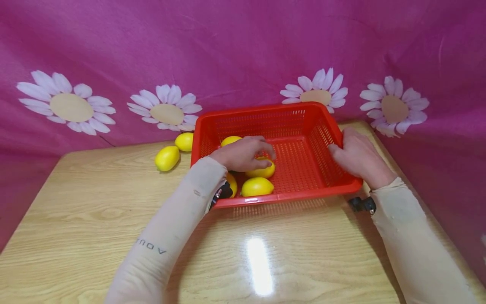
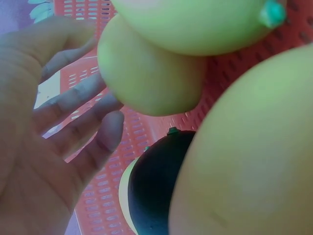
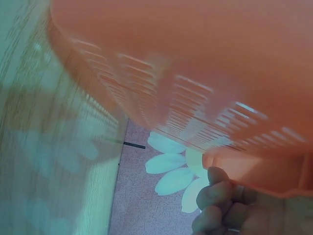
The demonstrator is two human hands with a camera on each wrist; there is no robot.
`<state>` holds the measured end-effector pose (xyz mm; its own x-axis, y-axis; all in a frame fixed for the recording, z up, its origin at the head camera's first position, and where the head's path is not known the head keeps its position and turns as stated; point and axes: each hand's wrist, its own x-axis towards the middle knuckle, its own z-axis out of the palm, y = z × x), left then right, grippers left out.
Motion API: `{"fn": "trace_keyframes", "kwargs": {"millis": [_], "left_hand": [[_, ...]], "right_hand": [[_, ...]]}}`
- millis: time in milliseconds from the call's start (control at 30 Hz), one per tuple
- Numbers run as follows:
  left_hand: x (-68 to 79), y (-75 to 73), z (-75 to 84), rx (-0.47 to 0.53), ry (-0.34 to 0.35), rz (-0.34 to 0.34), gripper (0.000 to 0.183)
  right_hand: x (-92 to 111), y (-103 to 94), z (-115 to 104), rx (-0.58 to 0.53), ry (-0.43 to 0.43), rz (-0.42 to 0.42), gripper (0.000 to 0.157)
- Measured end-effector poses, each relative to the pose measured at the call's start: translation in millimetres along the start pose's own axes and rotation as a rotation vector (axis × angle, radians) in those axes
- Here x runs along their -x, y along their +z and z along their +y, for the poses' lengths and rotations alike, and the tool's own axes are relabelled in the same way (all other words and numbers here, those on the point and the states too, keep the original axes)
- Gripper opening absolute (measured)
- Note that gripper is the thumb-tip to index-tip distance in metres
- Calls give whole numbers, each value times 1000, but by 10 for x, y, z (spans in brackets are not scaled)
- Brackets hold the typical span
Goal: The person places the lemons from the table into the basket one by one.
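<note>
My left hand (image 1: 247,154) is inside the red plastic basket (image 1: 277,197), its fingers loosely curved over a yellow lemon (image 1: 265,169). In the left wrist view its fingertips are right beside a lemon (image 2: 151,78), with the palm bare. Another lemon (image 1: 257,186) lies by the near wall, one more (image 1: 232,185) is partly behind my left wrist, and a further lemon (image 1: 230,140) sits behind the hand. A dark rounded fruit (image 2: 159,181) with a small green stem shows among them. My right hand (image 1: 358,154) grips the basket's right rim, thumb inside, fingers curled underneath (image 3: 215,191).
Two lemons lie on the wooden table (image 1: 95,211) left of the basket: one nearer (image 1: 167,158), one (image 1: 184,142) against the basket's left side. A magenta cloth (image 1: 235,50) with white daisies hangs along the back and right edges of the table.
</note>
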<state>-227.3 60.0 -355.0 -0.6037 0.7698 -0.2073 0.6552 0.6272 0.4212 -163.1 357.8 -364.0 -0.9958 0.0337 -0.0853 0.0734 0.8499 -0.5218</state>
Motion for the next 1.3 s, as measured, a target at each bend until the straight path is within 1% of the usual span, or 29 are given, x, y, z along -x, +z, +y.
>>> {"fn": "trace_keyframes", "kwargs": {"millis": [167, 300, 433, 567, 733, 867, 967, 1067, 1167, 1233, 1300], "left_hand": [[-17, 8, -4, -14, 17, 35, 34], [-21, 0, -5, -19, 27, 50, 35], [-22, -6, 7, -32, 28, 52, 35], [-24, -29, 29, -55, 30, 59, 35], [-11, -54, 61, -92, 40, 59, 35], [37, -88, 76, -145, 41, 50, 36], [87, -141, 72, -177, 47, 61, 33], [146, -212, 60, -175, 42, 94, 31], [212, -281, 48, -169, 26, 122, 34], [257, -320, 44, -171, 14, 130, 36], [294, -357, 41, -184, 17, 134, 36]], "right_hand": [[-11, -17, 3, 13, 6, -12, 44], [-12, -28, 5, 27, 1, -15, 41], [4, -13, 17, 36, -7, -10, 39], [12, -21, 31, 16, 7, -23, 42], [5, -34, 28, 27, -5, -19, 40], [1, -23, 0, 22, -5, -18, 39], [4, -18, -4, 8, 9, -29, 40], [7, -20, 8, -2, 20, -40, 43], [4, -22, 23, 0, 18, -37, 45], [1, -17, 21, -1, 13, -32, 45], [0, -10, 18, -1, 9, -27, 44]]}}
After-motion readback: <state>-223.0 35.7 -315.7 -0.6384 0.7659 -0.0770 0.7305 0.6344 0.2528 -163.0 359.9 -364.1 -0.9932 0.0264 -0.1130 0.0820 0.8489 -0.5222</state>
